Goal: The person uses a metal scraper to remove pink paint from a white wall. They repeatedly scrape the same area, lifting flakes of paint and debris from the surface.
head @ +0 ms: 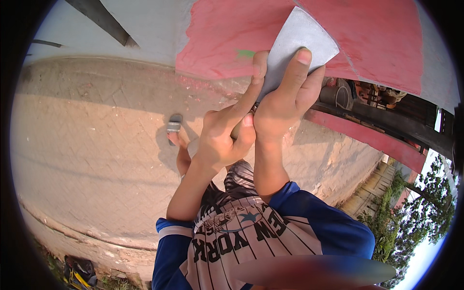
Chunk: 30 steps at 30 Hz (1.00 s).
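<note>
My left hand (230,136) is closed around the handle of a putty knife, its index finger stretched along one side of the blade. The wide grey metal blade (290,43) points up and away from me, in front of a wall painted pinkish red (224,36). With its thumb on the face of the blade and its fingers around the far edge, my right hand (286,94) also holds the tool. Most of the handle is hidden in the left hand. A small green mark (245,53) shows on the red paint.
Paved ground (90,127) stretches below, where one foot in a grey slide sandal (175,123) stands. At the right, an opening above a red ledge (362,134) holds a round container (335,96) and other items. A dark bag with yellow things (79,272) lies at lower left.
</note>
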Available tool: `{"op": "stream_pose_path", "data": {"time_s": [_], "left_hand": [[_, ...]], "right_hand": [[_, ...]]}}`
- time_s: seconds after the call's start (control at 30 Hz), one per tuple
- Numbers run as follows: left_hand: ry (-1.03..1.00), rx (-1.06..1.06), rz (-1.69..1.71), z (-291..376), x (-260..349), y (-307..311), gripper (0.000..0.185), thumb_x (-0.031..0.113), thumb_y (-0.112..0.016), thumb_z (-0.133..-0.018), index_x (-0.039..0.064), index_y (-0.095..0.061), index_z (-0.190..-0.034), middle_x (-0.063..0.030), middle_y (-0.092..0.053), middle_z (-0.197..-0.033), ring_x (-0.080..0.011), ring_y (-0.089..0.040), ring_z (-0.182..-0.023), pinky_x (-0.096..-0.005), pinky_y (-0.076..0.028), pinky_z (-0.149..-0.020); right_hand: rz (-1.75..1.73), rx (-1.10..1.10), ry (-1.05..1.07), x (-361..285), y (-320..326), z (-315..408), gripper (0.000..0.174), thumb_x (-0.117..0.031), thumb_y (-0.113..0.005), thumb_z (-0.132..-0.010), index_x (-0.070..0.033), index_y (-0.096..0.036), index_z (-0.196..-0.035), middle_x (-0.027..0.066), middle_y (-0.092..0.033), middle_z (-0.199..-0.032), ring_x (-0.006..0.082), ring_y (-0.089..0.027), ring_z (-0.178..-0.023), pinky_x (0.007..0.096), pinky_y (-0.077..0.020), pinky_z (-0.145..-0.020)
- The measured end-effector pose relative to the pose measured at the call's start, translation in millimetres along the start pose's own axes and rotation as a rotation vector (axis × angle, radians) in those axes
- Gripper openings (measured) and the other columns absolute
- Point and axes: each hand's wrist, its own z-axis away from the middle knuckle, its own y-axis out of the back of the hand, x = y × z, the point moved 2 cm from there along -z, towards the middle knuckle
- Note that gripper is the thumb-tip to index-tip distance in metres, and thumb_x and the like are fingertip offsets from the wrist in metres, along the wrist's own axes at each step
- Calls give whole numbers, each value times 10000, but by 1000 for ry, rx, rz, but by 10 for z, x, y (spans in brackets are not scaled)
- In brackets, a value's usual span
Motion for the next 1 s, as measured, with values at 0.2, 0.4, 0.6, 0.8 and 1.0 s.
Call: {"op": "stream_pose_path", "data": {"time_s": [0.2, 0.4, 0.6, 0.8, 1.0], "left_hand": [[-40, -3, 7, -24, -79, 44, 496, 49, -506, -892, -10, -532, -1384, -109, -479, -556, -145, -461, -466, -269, -414, -507], [-44, 7, 14, -28, -25, 27, 503, 43, -504, -894, -13, -519, -1393, -116, -500, -591, -145, -453, -481, -252, -411, -518], [2, -2, 54, 17, -23, -69, 518, 75, -499, -903, -7, -494, -1415, -152, -559, -631, -168, -481, -490, -275, -440, -531], [-12, -9, 38, 58, -38, -114, 518, 91, -497, -900, -5, -502, -1409, -156, -546, -610, -184, -506, -479, -291, -450, -533], [1, -13, 27, 2, -71, -14, 501, 82, -507, -881, -19, -544, -1370, -118, -492, -567, -141, -471, -474, -265, -431, -518]], "right_hand": [[101, 58, 217, 188, -64, -97, 373, -397, -430, -1053, -40, -435, -941, 32, -550, -618, 84, -478, -493, 226, -379, -474], [78, 53, 181, 161, -37, -95, 371, -397, -451, -1044, -38, -455, -948, 35, -557, -616, 80, -479, -505, 222, -382, -478], [131, 66, 169, 105, 40, -101, 357, -388, -479, -1034, -43, -467, -944, 17, -535, -638, 74, -475, -519, 217, -375, -482], [128, 72, 155, 163, 129, -90, 357, -387, -486, -1032, -47, -458, -926, 18, -529, -637, 72, -450, -510, 221, -360, -477], [179, 152, 125, 92, -2, -54, 366, -383, -460, -1041, -37, -449, -922, 34, -546, -612, 78, -477, -515, 219, -372, -476]]}}
